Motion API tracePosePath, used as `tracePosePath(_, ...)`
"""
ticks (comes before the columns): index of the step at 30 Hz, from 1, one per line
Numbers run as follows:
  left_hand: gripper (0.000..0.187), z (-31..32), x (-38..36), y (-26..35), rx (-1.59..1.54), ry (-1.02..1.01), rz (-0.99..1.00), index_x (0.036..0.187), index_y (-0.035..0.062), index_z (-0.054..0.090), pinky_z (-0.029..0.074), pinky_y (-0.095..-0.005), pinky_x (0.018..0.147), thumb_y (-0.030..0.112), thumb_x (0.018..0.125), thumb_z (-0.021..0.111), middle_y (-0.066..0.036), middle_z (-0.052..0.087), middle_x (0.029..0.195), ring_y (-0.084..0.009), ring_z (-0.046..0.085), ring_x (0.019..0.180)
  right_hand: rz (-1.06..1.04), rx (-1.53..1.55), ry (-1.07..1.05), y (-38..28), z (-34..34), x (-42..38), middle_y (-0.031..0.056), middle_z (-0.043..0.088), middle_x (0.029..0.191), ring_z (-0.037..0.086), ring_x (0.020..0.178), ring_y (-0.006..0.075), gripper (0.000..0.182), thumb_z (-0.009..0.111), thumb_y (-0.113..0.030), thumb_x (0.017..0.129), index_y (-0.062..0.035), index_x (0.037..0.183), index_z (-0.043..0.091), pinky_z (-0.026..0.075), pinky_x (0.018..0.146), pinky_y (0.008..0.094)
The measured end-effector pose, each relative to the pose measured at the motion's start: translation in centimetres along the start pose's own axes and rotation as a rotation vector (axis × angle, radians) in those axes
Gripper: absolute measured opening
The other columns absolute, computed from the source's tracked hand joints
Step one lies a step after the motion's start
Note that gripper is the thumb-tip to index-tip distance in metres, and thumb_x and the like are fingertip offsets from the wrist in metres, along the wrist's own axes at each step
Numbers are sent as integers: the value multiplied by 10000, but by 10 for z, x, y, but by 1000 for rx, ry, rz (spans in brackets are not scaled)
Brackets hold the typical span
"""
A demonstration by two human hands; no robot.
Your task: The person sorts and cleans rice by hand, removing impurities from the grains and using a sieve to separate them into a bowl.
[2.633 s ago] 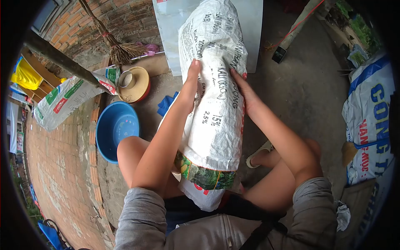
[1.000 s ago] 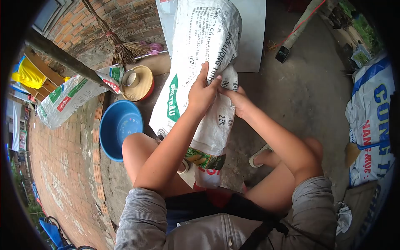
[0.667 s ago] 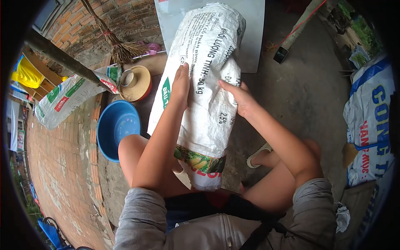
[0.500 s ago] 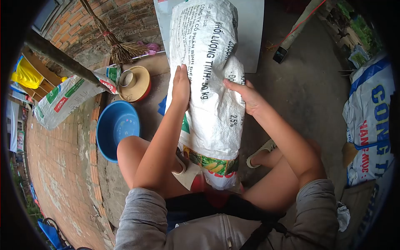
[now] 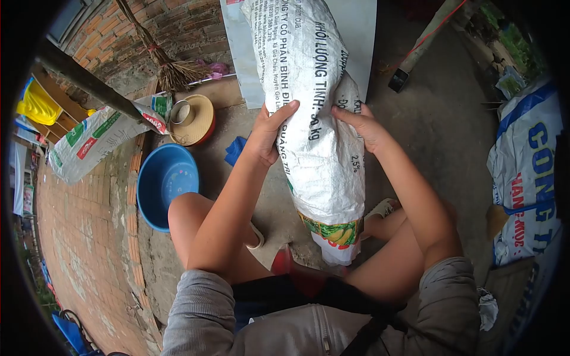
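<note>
A long white woven sack (image 5: 323, 160) with printed lettering stretches upright between my knees, a colored band with green and yellow pictures near its lower end. My left hand (image 5: 270, 132) grips the sack's left side, thumb on the front and the other fingers hidden behind the edge. On the right side my right hand (image 5: 363, 127) holds it too, thumb pressed on the front near a fold. The sack's upper end runs out of the top of the view, in front of a pale board (image 5: 356, 35).
At the left are a blue basin (image 5: 168, 185), a round woven tray (image 5: 199, 127) with a metal bowl, a straw broom (image 5: 172, 72) and another sack (image 5: 98, 139). A large printed sack (image 5: 528, 178) stands at the right. A pole (image 5: 424, 44) rises behind.
The sack has shifted right and its lower end has swung right. My left hand has moved right and now has its thumb over the front. My right hand has moved slightly right.
</note>
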State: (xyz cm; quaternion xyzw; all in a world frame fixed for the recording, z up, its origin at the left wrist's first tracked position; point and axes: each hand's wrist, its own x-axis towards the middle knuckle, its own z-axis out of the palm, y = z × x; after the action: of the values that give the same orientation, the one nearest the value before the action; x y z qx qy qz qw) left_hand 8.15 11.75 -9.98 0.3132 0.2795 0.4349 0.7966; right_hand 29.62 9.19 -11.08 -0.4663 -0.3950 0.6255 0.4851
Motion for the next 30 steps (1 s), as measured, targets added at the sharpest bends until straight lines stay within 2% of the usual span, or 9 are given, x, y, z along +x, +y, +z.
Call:
tracePosePath(6, 523, 0, -2, -3, -55, 34, 66, 1270, 21, 424, 534, -348, 820, 113, 816, 666, -127, 604, 1132, -212, 625, 977, -127, -86, 87, -12, 8, 3, 143, 532, 1241, 540, 1116, 239, 817, 804, -294, 718, 6, 1332, 356, 441, 936, 346)
tracePosePath(12, 505, 6, -13, 15, 86, 25, 157, 1246, 6, 405, 511, -337, 846, 78, 802, 634, -131, 592, 1104, -212, 614, 966, 30, 100, -28, -4, 6, 3, 124, 536, 1239, 543, 1107, 218, 734, 749, -280, 774, -43, 1351, 361, 452, 921, 349)
tracePosePath(14, 516, 13, -17, 20, 178, 27, 237, 1229, -6, 399, 494, -316, 845, 81, 787, 649, -131, 583, 1090, -198, 602, 963, -13, 128, 31, 8, 7, 7, 149, 513, 1242, 529, 1112, 232, 794, 782, -303, 734, -17, 1331, 343, 444, 926, 342)
tracePosePath(16, 538, 10, -14, 21, 448, 105, 339, 1236, -13, 394, 489, -303, 826, 94, 782, 662, -126, 584, 1084, -190, 598, 951, -86, -308, 341, 12, 11, 8, 151, 524, 1202, 545, 1045, 210, 750, 745, -257, 753, -29, 1340, 339, 456, 880, 326)
tracePosePath(20, 545, 5, -11, 6, 735, 237, 550, 1213, -11, 433, 482, -323, 818, 156, 751, 669, -138, 629, 1040, -206, 615, 904, -129, -262, 158, 18, 12, 5, 123, 564, 1098, 551, 982, 173, 435, 627, -174, 819, -8, 1200, 499, 461, 814, 314)
tracePosePath(22, 662, 15, -25, 9, 1043, 346, 503, 1251, -29, 420, 483, -364, 792, 293, 730, 673, -220, 640, 964, -325, 642, 872, -120, -184, 133, 14, 15, 0, 80, 579, 1095, 533, 1018, 154, 348, 581, -198, 837, -25, 1139, 563, 423, 884, 333)
tracePosePath(24, 748, 17, -24, 9, 1161, 396, 480, 1300, -49, 377, 474, -387, 809, 349, 737, 667, -243, 628, 1000, -365, 628, 922, 0, 255, -97, 5, 15, -3, 59, 555, 1175, 481, 1106, 157, 446, 566, -251, 822, -46, 1216, 529, 340, 981, 362)
tracePosePath(25, 802, 12, -19, 4, 1194, 426, 577, 1328, -66, 343, 457, -401, 846, 393, 750, 657, -268, 599, 1067, -383, 603, 976, 1, 265, -211, -2, 14, -8, 61, 502, 1270, 405, 1208, 186, 579, 564, -324, 801, -42, 1297, 462, 245, 1058, 374)
tracePosePath(30, 752, 12, -15, 10, 1076, 409, 536, 1332, -71, 337, 396, -395, 945, 408, 818, 604, -291, 535, 1182, -382, 538, 1104, -72, 141, -343, -14, 27, -17, 100, 400, 1381, 341, 1292, 221, 849, 700, -382, 731, -19, 1394, 314, 209, 1098, 360)
